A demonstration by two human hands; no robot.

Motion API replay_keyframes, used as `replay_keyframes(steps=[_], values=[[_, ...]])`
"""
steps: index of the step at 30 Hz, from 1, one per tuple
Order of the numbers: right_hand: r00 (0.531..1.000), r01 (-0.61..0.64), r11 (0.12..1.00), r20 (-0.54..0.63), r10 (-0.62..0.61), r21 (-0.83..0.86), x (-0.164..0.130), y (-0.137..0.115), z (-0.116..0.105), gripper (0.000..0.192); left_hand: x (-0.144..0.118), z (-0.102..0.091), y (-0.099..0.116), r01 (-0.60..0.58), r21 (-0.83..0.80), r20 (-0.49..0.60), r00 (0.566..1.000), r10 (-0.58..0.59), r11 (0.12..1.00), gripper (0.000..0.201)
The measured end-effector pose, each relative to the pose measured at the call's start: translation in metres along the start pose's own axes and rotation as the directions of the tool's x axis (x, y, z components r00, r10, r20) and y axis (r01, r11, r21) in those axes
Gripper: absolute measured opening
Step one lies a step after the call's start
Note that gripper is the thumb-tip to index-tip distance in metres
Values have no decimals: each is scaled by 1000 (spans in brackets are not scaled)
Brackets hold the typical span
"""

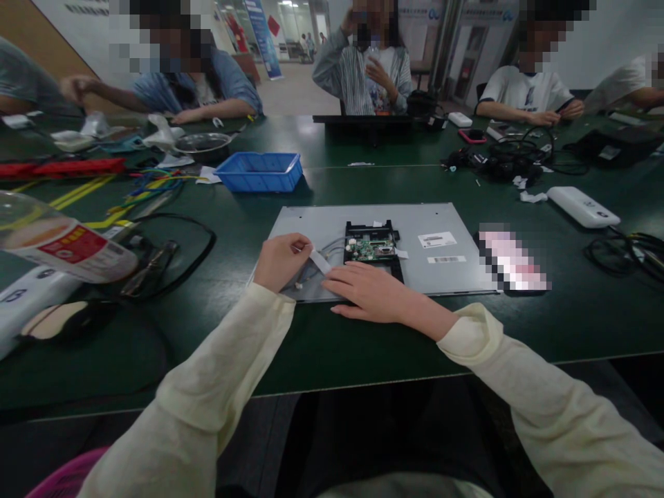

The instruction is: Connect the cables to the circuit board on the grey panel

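The grey panel (363,228) lies back-up on the green tabletop (363,346), steadied by the right hand (371,294) pressed open-palmed on its near edge, while the left hand (283,261) has its grip pinched on a white strip (320,262) beside the circuit board (372,247).

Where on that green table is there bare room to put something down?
Bare green lies between the blue bin and the grey metal panel, and along the near table edge under both hands. The left side, with coloured wires and black cable, is crowded, as is the cable tangle far right.
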State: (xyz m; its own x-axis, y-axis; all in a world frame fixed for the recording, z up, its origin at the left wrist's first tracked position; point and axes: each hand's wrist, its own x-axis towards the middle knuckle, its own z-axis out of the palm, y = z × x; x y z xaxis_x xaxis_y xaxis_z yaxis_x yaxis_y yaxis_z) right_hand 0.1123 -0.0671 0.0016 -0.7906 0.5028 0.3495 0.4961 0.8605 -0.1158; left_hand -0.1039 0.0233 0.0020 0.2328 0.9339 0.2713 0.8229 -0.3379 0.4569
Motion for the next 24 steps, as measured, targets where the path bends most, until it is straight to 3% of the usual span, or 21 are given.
replay_keyframes(steps=[6, 10, 12, 16, 19, 24], values=[[1000, -20, 1000, 3, 20, -9, -1, 0, 0, 40, -3, 2, 2, -27, 17, -11, 1000, 27, 999, 16], [999, -21, 1000, 24, 20, 11, 0, 0, 0, 37, -5, -1, 12, -173, 40, -155, 972, 177, 984, 27], [999, -26, 1000, 28, 26, 4, 0, 0, 0, 37, -5, -4, 17, -252, 54, -178, 950, 258, 966, 25], [999, -40, 999, 24, 40, -12, 0, -1, 1, 38, -4, -10, 19, -409, 26, 20, 913, 408, 912, 18], [999, -40, 999, 27, 40, -5, -2, -2, -1, 39, -3, -10, 12, -435, 22, 169, 889, 425, 900, 23], [998, -50, 998, 32, 48, 37, 0, -2, -4, 39, 0, -5, 0, -433, 12, 233, 878, 418, 901, 28]])
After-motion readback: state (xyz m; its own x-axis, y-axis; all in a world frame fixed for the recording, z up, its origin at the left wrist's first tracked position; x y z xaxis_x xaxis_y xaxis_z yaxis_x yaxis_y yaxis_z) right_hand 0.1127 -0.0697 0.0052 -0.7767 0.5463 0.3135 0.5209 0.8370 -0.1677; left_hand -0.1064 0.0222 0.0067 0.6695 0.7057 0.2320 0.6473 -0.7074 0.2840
